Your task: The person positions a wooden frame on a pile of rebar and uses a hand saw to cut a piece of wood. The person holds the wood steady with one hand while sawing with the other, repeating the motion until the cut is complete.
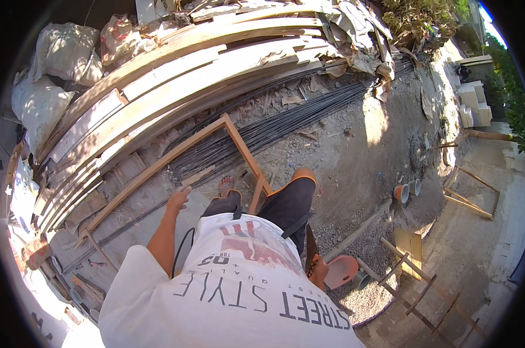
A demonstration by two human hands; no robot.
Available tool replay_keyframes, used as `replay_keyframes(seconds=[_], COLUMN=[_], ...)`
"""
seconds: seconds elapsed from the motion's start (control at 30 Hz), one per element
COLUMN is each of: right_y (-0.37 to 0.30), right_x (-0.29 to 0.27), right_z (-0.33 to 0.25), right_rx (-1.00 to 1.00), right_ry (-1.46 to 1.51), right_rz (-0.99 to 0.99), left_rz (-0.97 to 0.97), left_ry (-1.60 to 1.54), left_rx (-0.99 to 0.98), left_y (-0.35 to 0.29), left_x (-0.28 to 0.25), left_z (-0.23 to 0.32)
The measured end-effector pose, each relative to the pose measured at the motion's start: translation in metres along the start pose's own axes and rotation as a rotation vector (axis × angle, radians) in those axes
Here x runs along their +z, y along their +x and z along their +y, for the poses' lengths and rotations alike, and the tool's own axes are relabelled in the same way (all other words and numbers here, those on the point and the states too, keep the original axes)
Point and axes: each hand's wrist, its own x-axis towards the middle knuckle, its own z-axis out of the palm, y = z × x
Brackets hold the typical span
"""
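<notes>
Over the ground left of my legs hangs my left hand, its fingers apart and nothing seen in them. Nearby runs a long wooden bar of an angled timber frame, whose corner lies ahead of me; a second bar comes back toward my bent right knee. Low at my right side, my right hand is closed on what looks like a handsaw, with a flat brown tapering blade pointing forward. My body and shorts partly hide it. Beside that hand is a pink oval thing, like a slipper sole.
Long planks are stacked ahead and left, with white sacks behind. Dark steel rods lie on the dirt. Buckets, a wooden ladder, a gravel heap and pale blocks are to the right.
</notes>
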Motion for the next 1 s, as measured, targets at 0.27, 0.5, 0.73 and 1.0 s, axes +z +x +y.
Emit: replay_keyframes(seconds=[0.27,0.5,0.73,1.0], right_y=[0.206,0.29,0.398,0.365], right_x=[-0.033,0.023,0.048,0.168], right_z=[-0.063,-0.334,-0.56,-0.661], right_rx=[-0.233,-0.586,-0.995,-1.225], right_ry=[-0.412,-0.842,-0.985,-1.055], right_rz=[-0.169,-0.251,-0.496,-0.9], left_rz=[0.144,0.437,0.251,0.617], left_ry=[-0.292,-0.533,-0.329,-0.666], left_rx=[-0.135,-0.385,-0.42,-0.148], left_y=[0.002,-0.045,-0.119,-0.073], left_x=[0.03,0.205,0.358,0.399], left_z=[-0.025,-0.079,0.024,0.043])
